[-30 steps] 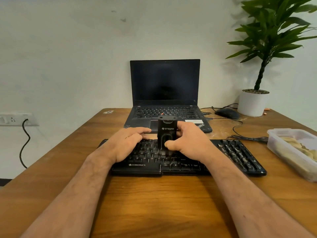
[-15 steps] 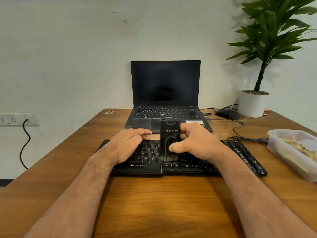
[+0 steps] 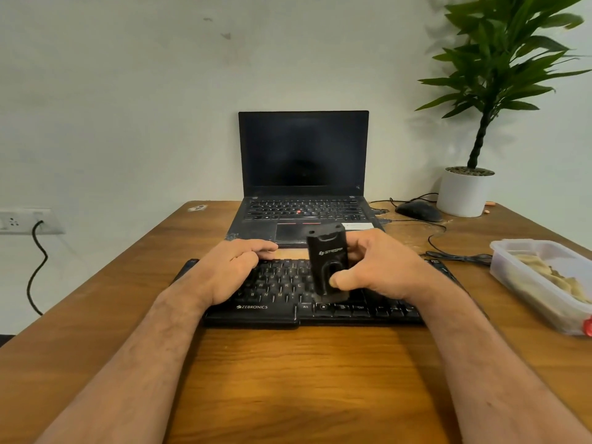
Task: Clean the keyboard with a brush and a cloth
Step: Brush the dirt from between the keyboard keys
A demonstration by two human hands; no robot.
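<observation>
I look down on a wooden bench that fills the lower view, its far edge against a pale wall. On that far edge, in the middle, stands an open black laptop with a dark screen. To the right of it a potted plant rises from a white pot in the far right corner. Nearer me, across the middle of the bench, lies the black keyboard, long side toward me, just in front of the laptop. At the right edge sits a clear plastic container with something pale and crumpled inside; I cannot tell what it is. A black mouse rests between the laptop and the pot, its cable trailing toward the container. On the wall at left is a socket with a black cord hanging from it.

My left hand lies flat on the left half of the keyboard, fingers stretched out and relaxed toward its far edge, gripping nothing. My right hand is curled round the black brush, thumb on its near face and fingers behind it. The brush stands nearly upright, tilted slightly left, with its lower end down on the keys right of the keyboard's centre.
</observation>
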